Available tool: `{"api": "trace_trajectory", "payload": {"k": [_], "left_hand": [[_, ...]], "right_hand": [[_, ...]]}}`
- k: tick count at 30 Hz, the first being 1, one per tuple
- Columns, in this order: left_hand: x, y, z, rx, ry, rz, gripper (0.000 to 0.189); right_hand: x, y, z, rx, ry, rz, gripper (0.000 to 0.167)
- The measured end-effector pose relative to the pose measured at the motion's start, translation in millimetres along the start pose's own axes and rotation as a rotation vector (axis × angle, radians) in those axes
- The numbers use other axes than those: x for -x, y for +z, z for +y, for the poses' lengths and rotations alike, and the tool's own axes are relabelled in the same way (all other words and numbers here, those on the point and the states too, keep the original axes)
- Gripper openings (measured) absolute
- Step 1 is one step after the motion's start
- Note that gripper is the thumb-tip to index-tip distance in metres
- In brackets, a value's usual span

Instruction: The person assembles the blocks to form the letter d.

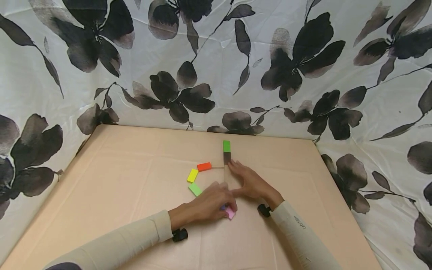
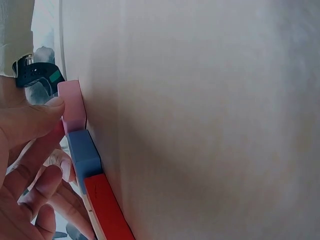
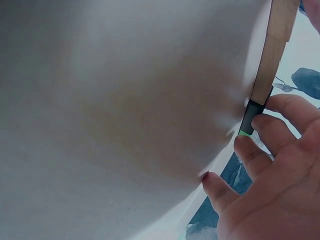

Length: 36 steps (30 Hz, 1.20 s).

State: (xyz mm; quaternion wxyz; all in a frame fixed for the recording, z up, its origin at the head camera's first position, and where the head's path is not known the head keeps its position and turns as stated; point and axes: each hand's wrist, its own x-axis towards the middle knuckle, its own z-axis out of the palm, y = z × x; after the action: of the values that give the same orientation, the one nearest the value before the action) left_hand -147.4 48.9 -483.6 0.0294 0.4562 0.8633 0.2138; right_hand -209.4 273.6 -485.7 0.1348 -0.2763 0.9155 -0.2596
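A curved row of small blocks lies on the beige table [image 1: 128, 180]: a green block [image 1: 226, 146], a dark block [image 1: 227, 158], an orange one [image 1: 204, 166], a yellow one [image 1: 192, 175] and a second green one [image 1: 195, 189]. My left hand [image 1: 224, 208] curls over a pink block [image 1: 231, 213]. In the left wrist view its thumb [image 2: 47, 107] presses the pink block [image 2: 70, 102], which sits in line with a blue block [image 2: 84, 152] and a red block [image 2: 107, 210]. My right hand [image 1: 236, 168] lies flat, fingertips [image 3: 262, 122] touching the dark block [image 3: 252, 117] beside plain wooden blocks [image 3: 272, 50].
A white cloth with black flowers [image 1: 216, 67] hangs behind and on both sides of the table. The table's edges run close to it at the left, back and right. Bare tabletop stretches to the left of the blocks.
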Motion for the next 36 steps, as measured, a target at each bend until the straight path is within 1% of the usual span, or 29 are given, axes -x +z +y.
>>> {"api": "trace_trajectory", "payload": {"k": [7,17,24,36], "left_hand": [[0.7,0.1,0.9,-0.01,0.006,0.008,0.023],[-0.1,1.6,0.9,-0.004,0.022,0.018,0.022],[-0.3,2.6,0.4,0.008,0.013,0.009,0.023],[-0.1,0.8,-0.3,0.002,0.016,0.021,0.025]], "right_hand": [[0.9,2.2,1.3,-0.009,0.022,-0.003,0.106],[0.9,3.0,2.6,0.002,0.019,-0.003,0.107],[-0.4,4.2,4.2,0.005,0.017,0.0,0.106],[0.0,2.2,2.2,0.031,0.012,0.002,0.105]]}}
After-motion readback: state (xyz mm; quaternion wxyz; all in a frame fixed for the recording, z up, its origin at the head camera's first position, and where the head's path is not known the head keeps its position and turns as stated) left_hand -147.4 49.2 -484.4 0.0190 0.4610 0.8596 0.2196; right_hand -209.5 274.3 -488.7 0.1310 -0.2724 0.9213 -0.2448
